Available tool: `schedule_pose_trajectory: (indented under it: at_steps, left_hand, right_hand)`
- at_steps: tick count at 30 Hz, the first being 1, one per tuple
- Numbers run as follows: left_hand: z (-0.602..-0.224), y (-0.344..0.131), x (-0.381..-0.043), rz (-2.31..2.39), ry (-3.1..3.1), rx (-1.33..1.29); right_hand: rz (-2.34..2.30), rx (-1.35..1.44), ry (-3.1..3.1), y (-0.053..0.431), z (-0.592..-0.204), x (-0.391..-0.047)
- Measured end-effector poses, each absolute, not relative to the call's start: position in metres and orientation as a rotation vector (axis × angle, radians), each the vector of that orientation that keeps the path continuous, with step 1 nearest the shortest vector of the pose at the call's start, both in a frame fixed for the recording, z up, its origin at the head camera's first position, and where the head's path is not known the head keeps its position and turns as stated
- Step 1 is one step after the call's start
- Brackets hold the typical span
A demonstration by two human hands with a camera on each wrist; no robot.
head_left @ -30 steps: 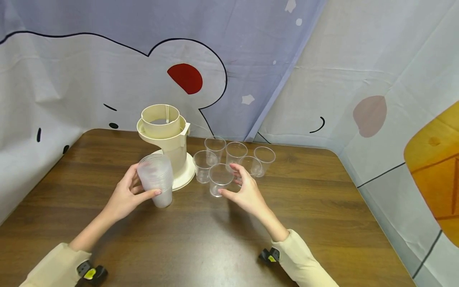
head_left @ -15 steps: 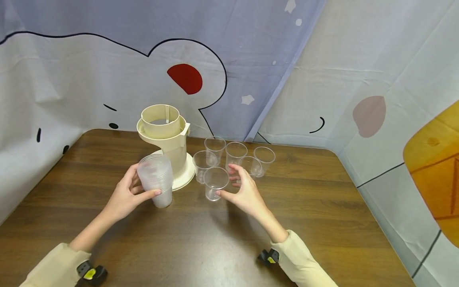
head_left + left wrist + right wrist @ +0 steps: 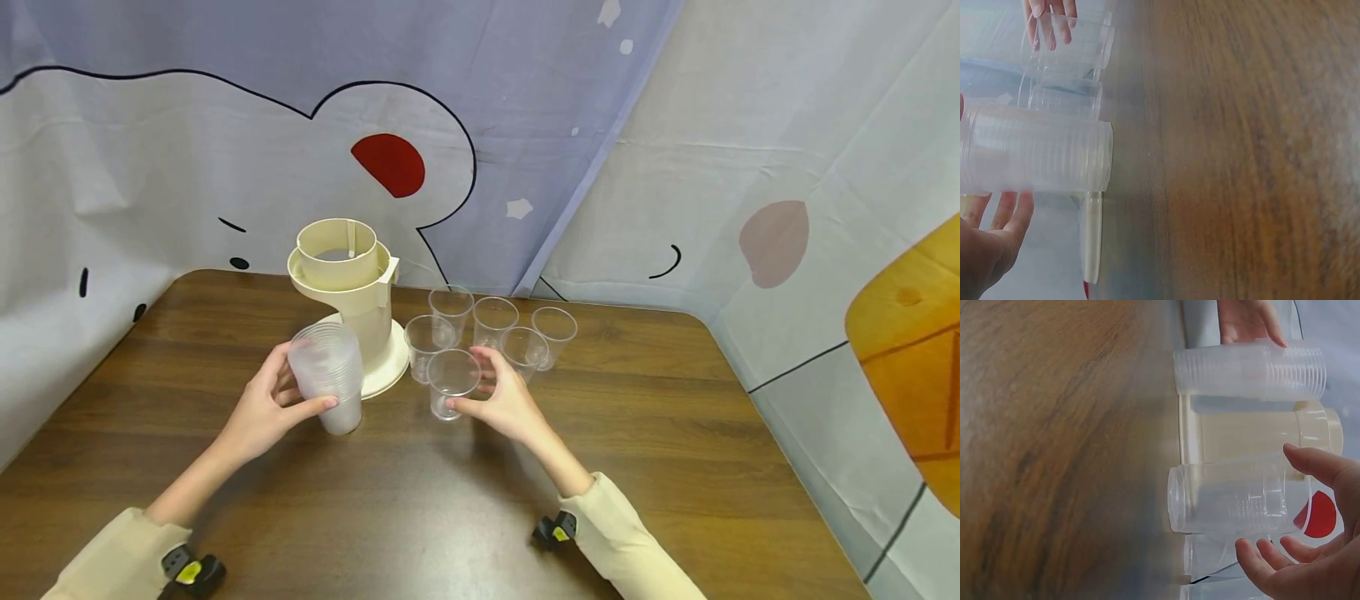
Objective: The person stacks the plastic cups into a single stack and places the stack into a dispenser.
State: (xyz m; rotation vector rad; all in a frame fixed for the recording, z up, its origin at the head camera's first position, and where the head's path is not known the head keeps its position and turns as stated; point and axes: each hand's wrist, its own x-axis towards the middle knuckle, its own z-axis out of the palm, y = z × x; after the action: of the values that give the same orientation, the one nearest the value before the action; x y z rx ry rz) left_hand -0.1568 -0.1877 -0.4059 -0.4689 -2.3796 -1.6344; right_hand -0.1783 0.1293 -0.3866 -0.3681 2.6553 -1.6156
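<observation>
My left hand (image 3: 262, 412) grips a nested stack of clear plastic cups (image 3: 333, 379), thumb on the near side and fingers on the far side. The stack leans slightly, its rims toward the back left. To the right, a single clear plastic cup (image 3: 453, 392) stands upright on the table. My right hand (image 3: 510, 404) is spread loosely around that cup. In the right wrist view, the thumb (image 3: 1310, 459) is by the rim, while the fingertips lie just past the opposite side, a small gap showing there. Several more clear cups (image 3: 423, 354) stand close behind.
A cream plastic stand (image 3: 363, 308) with a cylinder on top and a wide round base rises right behind the cup stack. The brown wooden table (image 3: 405, 500) ends at a printed cloth backdrop (image 3: 555, 167) behind and to the right.
The single cup shifted slightly left and toward me, then stayed put. The right hand has since moved a little left around it. The left hand and the stack stay still.
</observation>
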Motion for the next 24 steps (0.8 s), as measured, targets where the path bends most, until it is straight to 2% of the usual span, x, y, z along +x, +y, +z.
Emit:
schedule_pose_trajectory:
  at_steps: [24]
  left_hand:
    - [-0.4063, -0.187, -0.157, -1.631, -2.385, -0.469]
  right_hand:
    - [-1.666, -0.361, 2.535, 0.127, -0.3934, -0.1844]
